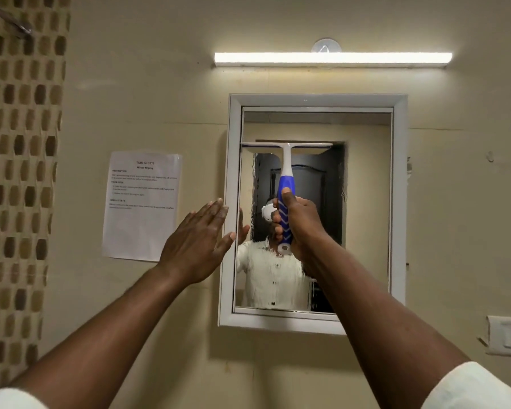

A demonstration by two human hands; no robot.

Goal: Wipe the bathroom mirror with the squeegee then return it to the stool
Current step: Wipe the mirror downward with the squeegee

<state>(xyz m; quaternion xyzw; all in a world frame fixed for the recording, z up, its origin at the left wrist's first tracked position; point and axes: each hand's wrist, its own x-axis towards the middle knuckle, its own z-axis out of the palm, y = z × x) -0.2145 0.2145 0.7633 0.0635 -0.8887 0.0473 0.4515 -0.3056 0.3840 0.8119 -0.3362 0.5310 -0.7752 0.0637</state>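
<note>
A white-framed mirror [397, 202] hangs on the beige wall. My right hand [300, 224] grips the blue and white handle of the squeegee [286, 169], held upright. Its white blade lies flat against the upper left part of the glass, about a third of the way down. Streaky wet film covers the lower glass. My left hand [199, 246] is flat with fingers together, pressing on the mirror's left frame edge. The stool is not in view.
A printed paper sheet [142, 205] is taped to the wall left of the mirror. A lit tube light [332, 59] runs above it. Mosaic tiles [18, 172] cover the far left wall. A white switch plate [509, 335] sits at lower right.
</note>
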